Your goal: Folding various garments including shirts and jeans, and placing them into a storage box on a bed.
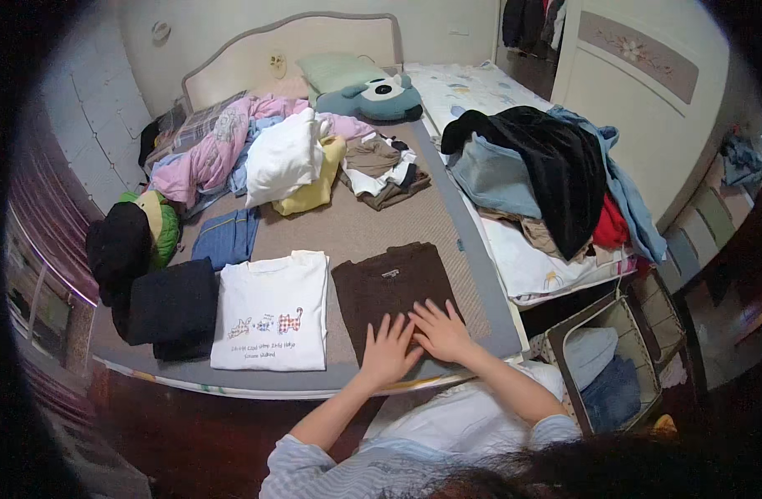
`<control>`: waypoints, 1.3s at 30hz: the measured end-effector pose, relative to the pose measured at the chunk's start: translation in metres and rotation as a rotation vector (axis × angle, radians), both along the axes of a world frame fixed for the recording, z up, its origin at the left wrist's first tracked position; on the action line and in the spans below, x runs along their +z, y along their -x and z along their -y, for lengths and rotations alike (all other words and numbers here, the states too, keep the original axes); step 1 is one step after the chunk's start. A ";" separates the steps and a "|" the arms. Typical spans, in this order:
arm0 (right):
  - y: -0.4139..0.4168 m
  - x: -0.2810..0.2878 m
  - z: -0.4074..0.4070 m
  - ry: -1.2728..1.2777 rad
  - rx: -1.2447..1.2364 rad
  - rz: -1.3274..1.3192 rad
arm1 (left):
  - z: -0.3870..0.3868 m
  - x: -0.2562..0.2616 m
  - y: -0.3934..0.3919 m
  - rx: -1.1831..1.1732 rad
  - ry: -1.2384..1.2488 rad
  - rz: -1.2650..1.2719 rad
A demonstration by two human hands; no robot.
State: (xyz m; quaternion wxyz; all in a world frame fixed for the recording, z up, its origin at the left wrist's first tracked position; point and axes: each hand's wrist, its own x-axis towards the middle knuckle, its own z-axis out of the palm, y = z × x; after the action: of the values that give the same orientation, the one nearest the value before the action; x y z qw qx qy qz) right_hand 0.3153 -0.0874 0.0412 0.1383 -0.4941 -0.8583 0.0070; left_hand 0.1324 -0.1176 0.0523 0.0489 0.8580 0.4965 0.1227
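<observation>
A folded dark brown T-shirt [393,274] lies flat near the front edge of the bed, its neckline facing away from me. Both palms rest on its lower part: my left hand [388,350] at the near edge, my right hand [442,330] just right of it, with fingers spread and the thumbs close together. Neither grips the cloth. Left of the brown shirt sits a folded white T-shirt [270,287] with printed animal figures and writing. Beyond that is a stack of folded black clothing [174,305].
Folded blue denim [226,237], white garments [284,156] and pink clothing [200,159] lie farther back on the bed. A black garment [561,174] tops a heap on the adjoining bed at right. A fabric storage bin [561,368] holding clothes stands at my right.
</observation>
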 end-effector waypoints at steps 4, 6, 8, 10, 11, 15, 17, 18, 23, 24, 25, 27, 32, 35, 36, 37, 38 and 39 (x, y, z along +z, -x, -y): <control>-0.022 -0.012 0.004 0.037 0.140 0.002 | 0.024 -0.002 0.007 -0.031 -0.010 -0.104; -0.023 -0.008 0.006 0.045 0.142 0.039 | 0.023 0.000 0.013 -0.030 -0.003 -0.120; -0.019 0.001 0.008 -0.012 0.088 0.119 | 0.024 0.004 0.014 -0.022 0.055 -0.143; -0.004 0.015 0.015 -0.056 0.099 0.069 | 0.020 0.006 0.008 0.002 -0.047 -0.018; 0.001 0.019 0.017 -0.099 0.111 0.021 | 0.019 0.005 0.003 0.027 -0.148 0.109; 0.002 -0.013 0.021 -0.096 0.127 -0.019 | 0.023 -0.015 0.000 -0.013 -0.120 -0.042; -0.007 -0.015 0.018 -0.066 0.151 -0.025 | 0.025 -0.018 0.010 -0.013 -0.051 -0.059; -0.010 -0.005 0.024 -0.017 0.081 -0.012 | 0.033 -0.013 0.018 0.031 -0.050 -0.036; -0.043 -0.010 0.017 0.264 -0.262 -0.479 | 0.039 -0.044 0.068 0.412 0.156 0.657; -0.056 -0.021 0.011 0.269 -0.266 -0.479 | 0.034 -0.030 0.064 0.428 0.473 1.030; -0.064 -0.033 0.002 0.391 -0.277 -0.682 | 0.029 -0.025 0.063 0.435 0.471 1.030; -0.062 -0.036 -0.009 0.524 -0.271 -0.882 | 0.017 -0.019 0.062 0.653 0.736 1.406; -0.040 0.005 -0.024 0.773 -0.445 -1.104 | -0.007 -0.023 0.068 0.654 1.009 1.350; -0.046 0.012 -0.024 0.941 -0.417 -1.099 | -0.012 -0.032 0.070 0.607 1.121 1.461; -0.049 0.011 -0.024 1.015 -0.363 -1.092 | -0.010 -0.025 0.067 0.627 1.107 1.419; -0.052 0.010 -0.023 1.007 -0.373 -1.097 | -0.009 -0.021 0.065 0.647 1.091 1.377; -0.054 0.008 -0.023 1.079 -0.399 -1.146 | -0.014 -0.023 0.064 0.637 1.099 1.371; -0.053 0.008 -0.022 1.156 -0.418 -1.191 | -0.018 -0.023 0.066 0.673 1.076 1.368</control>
State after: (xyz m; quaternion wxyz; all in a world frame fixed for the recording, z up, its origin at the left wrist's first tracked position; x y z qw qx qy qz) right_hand 0.3679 -0.0653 0.0495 0.2908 -0.5490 -0.3955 0.6765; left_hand 0.0663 -0.0998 0.0295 0.6834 0.2720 0.5723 0.3625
